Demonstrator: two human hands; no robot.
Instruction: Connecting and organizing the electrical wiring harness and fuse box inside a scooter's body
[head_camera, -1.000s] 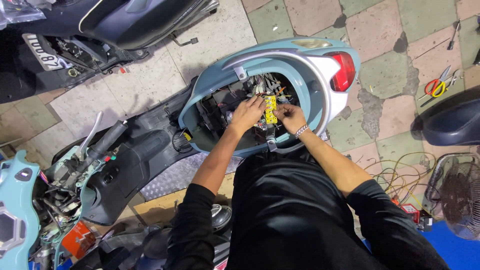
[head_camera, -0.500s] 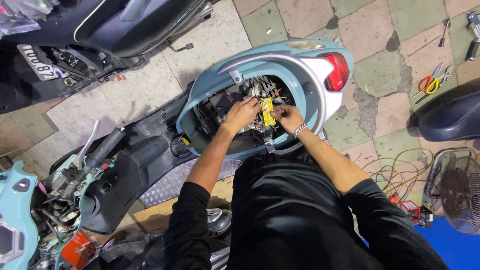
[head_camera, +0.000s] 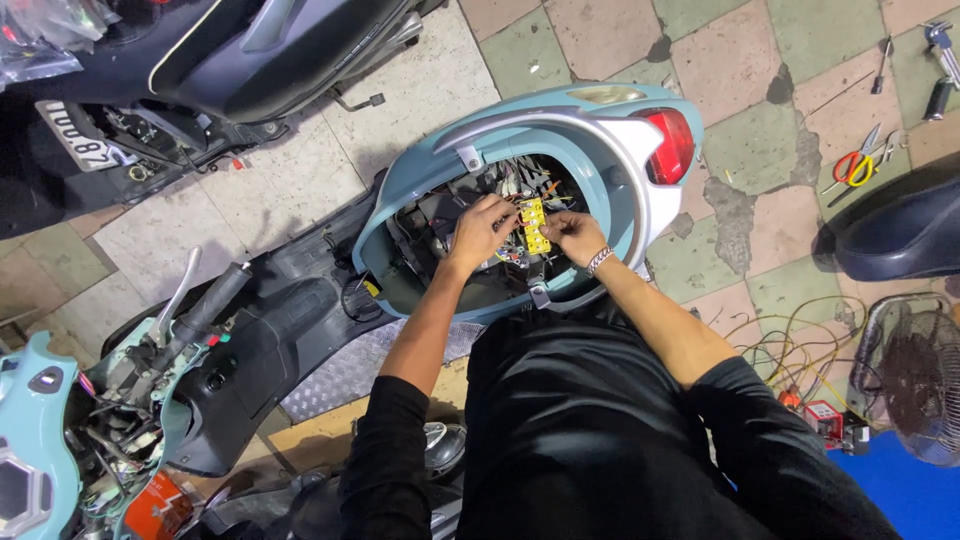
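Your left hand (head_camera: 481, 229) and right hand (head_camera: 571, 235) sit at frame centre inside the scooter's open rear body (head_camera: 440, 170), flanking a small block (head_camera: 534, 225), possibly a connector. Scissors (head_camera: 853, 167) lie upper right; a fan (head_camera: 915, 380) stands lower right.

Street-side motorbike repair spot — work done on the ground, over worn pink-and-green paving tiles (head_camera: 745, 60) with cracked, stained patches. A pale-blue scooter with its seat removed (head_camera: 600, 130) stands opened up, wiring and parts exposed in the under-seat cavity; its front panels are off too, cables showing near the handlebar (head_camera: 190, 310). A second, dark scooter with a black seat (head_camera: 250, 50) is parked alongside. Tools lie loose on the tiles — orange-handled scissors (head_camera: 855, 165), a screwdriver (head_camera: 880, 60). Tangled yellow wires (head_camera: 790, 340) and a metal-caged floor fan (head_camera: 915, 380) sit at the right.
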